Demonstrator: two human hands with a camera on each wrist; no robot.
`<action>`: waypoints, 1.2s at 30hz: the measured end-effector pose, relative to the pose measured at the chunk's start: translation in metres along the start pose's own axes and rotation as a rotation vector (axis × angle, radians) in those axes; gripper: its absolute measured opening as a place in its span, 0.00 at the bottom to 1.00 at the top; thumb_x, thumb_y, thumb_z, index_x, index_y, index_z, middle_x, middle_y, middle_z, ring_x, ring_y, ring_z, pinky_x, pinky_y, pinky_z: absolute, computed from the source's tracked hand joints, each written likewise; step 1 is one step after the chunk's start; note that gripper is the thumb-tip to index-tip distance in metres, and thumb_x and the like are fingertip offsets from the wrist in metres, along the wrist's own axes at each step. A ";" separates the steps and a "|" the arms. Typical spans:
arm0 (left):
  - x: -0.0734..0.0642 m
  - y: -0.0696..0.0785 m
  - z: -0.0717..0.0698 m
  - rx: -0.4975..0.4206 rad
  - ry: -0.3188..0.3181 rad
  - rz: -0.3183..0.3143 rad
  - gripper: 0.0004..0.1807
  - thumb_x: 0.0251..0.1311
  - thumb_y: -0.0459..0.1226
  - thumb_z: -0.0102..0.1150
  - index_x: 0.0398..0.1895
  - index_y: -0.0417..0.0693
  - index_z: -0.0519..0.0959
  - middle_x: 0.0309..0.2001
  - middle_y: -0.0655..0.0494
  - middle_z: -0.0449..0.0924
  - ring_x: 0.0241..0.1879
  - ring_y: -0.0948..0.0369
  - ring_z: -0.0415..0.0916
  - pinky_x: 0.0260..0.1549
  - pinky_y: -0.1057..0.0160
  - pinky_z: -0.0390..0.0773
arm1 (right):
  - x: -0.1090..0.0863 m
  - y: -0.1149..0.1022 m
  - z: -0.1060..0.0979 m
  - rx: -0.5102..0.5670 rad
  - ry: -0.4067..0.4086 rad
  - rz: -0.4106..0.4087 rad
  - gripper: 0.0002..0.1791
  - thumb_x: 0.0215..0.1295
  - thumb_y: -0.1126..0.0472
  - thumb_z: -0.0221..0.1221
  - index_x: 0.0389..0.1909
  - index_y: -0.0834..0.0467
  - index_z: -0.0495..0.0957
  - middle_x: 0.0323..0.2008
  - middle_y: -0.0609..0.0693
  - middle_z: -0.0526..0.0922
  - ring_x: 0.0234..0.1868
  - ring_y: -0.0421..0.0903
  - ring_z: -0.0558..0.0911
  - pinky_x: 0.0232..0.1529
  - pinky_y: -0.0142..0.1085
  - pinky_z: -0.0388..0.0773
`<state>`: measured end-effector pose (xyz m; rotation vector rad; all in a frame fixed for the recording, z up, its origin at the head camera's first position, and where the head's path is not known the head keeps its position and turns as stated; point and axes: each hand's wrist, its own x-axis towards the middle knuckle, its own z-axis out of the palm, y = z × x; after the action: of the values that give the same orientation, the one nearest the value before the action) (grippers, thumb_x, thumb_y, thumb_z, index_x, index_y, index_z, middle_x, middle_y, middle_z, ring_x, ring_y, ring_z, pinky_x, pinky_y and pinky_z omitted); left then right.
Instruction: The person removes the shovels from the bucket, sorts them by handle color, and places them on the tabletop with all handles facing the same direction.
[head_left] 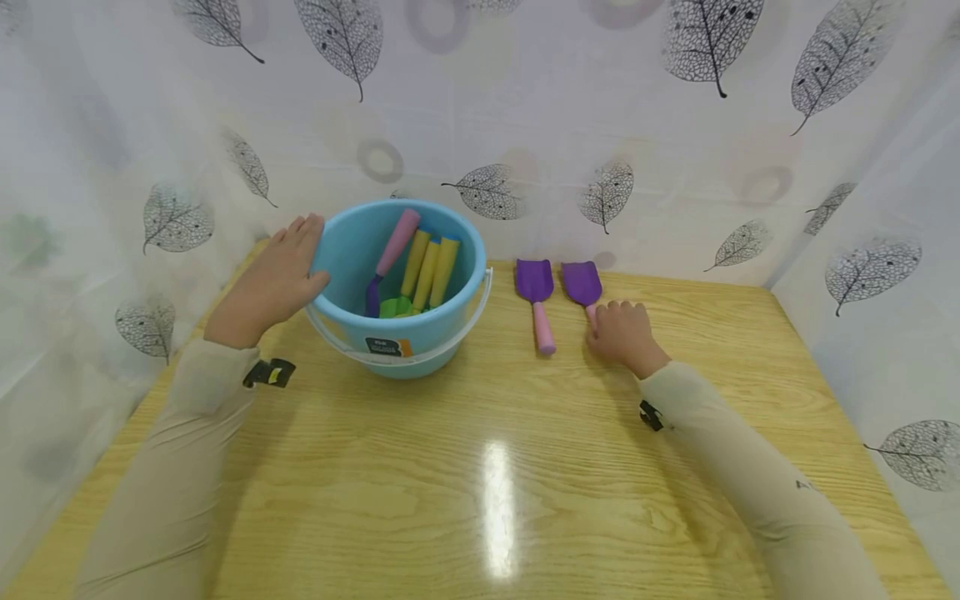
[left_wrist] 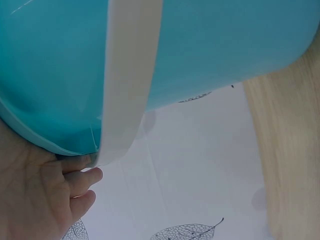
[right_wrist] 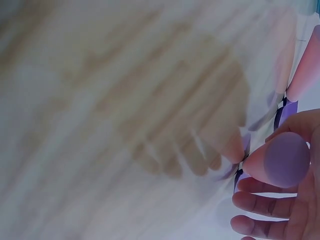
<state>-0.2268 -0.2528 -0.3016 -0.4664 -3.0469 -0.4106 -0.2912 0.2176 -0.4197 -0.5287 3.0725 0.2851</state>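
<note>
Head view shows the left hand, fingers fairly straight, resting against the rim of the blue bucket on the table. The right hand holds a purple shovel, hiding most of its handle. A second shovel lies just beside it. The bucket's wall cuts off the yellow handles; the green piece may be another tool.

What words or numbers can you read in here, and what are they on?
Bucket, dark label: has writing, too small and blurry to read.
Right sleeve: maybe "A" at the start of a mark; the rest is too faint.
I can't read any other words or numbers.
</note>
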 end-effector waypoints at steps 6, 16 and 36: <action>-0.002 0.002 -0.001 -0.004 0.003 0.002 0.39 0.64 0.39 0.38 0.72 0.29 0.36 0.73 0.30 0.38 0.73 0.38 0.34 0.71 0.41 0.38 | 0.002 -0.005 -0.001 -0.003 -0.021 -0.018 0.20 0.63 0.53 0.46 0.36 0.67 0.74 0.31 0.62 0.78 0.32 0.58 0.75 0.38 0.52 0.73; -0.001 0.002 -0.002 -0.012 0.001 0.001 0.39 0.64 0.38 0.38 0.72 0.29 0.36 0.72 0.30 0.37 0.73 0.37 0.34 0.71 0.41 0.38 | 0.004 -0.010 -0.002 -0.015 0.013 -0.026 0.19 0.64 0.52 0.45 0.34 0.65 0.75 0.29 0.61 0.78 0.29 0.57 0.75 0.35 0.51 0.73; -0.001 0.003 -0.002 -0.018 -0.001 -0.003 0.39 0.64 0.38 0.37 0.72 0.29 0.36 0.73 0.30 0.37 0.73 0.37 0.34 0.71 0.40 0.38 | 0.002 -0.014 -0.002 -0.004 0.030 -0.038 0.22 0.63 0.49 0.46 0.34 0.67 0.75 0.31 0.62 0.80 0.32 0.59 0.77 0.37 0.52 0.74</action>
<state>-0.2247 -0.2512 -0.2987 -0.4636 -3.0475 -0.4387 -0.2884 0.2037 -0.4207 -0.5963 3.0877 0.2851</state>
